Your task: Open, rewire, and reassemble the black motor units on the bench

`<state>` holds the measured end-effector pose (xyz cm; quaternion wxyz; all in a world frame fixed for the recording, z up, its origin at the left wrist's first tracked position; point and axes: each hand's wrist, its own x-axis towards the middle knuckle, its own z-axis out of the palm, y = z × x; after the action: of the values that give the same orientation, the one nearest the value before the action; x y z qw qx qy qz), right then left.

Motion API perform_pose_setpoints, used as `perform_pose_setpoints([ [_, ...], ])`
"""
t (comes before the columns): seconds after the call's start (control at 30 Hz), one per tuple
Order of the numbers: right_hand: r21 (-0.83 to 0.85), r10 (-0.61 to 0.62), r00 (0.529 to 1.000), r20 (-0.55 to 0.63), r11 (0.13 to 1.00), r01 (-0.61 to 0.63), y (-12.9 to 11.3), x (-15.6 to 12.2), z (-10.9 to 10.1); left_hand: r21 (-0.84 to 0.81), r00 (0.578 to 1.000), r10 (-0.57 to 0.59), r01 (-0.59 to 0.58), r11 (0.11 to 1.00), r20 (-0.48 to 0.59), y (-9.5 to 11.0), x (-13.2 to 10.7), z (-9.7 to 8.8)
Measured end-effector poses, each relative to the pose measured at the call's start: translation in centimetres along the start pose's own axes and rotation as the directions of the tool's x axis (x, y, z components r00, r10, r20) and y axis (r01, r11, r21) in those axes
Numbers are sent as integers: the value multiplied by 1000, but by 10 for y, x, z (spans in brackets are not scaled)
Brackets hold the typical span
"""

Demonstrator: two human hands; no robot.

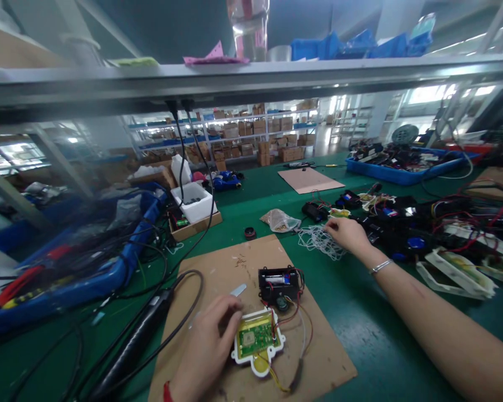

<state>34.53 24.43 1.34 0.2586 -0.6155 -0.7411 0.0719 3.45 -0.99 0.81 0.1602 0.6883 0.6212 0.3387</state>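
Observation:
My left hand (pixel 212 340) lies on the cardboard with curled fingers, thumb and fingertips at the left corner of a white plastic housing (pixel 257 365). A green circuit board (pixel 255 339) sits inside that housing. Behind the fingers a flat grey metal blade (pixel 238 290) shows, partly hidden by the hand. Thin wires join the housing to a black battery holder (pixel 280 286) just above it. Farther out, my right hand (pixel 347 233) is closed in a pinch at a tangle of thin white cord (pixel 318 240) on the green tabletop.
Black cases with red wires (pixel 385 223) are heaped to the right, with open cream housings (pixel 456 273) in front. A clear bag (pixel 281 220) and a white box (pixel 194 201) stand farther back. At left lie a black-handled tool with a cable (pixel 134 340) and a blue crate (pixel 121 268). A shelf (pixel 251 78) crosses above.

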Motion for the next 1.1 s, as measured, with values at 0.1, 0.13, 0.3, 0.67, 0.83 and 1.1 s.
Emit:
perform_pose_setpoints([
  [0.1,104,-4,996,-85,994,13,-9,0,-16,-11,1000,10,-10,1000,-22,0,0,0],
  [0.13,157,-4,995,-103,987,20,-12,-1,-21,-15,1000,8,-9,1000,-19,0,0,0],
  [0.3,496,-3,990,-140,865,73,-32,-8,-42,-31,999,24,-25,999,-28,-1,-2,0],
  [0.67,814,-157,984,85,580,22,-74,-44,-91,-53,992,39,-46,998,-118,2,2,-6],
  [0.83,760,-329,903,274,649,6,-110,-73,-102,-109,974,53,-78,991,-219,36,15,-19],
  [1.1,759,-559,613,558,643,-104,-163,-115,-89,-561,999,29,-31,827,-13,100,19,-26],
])
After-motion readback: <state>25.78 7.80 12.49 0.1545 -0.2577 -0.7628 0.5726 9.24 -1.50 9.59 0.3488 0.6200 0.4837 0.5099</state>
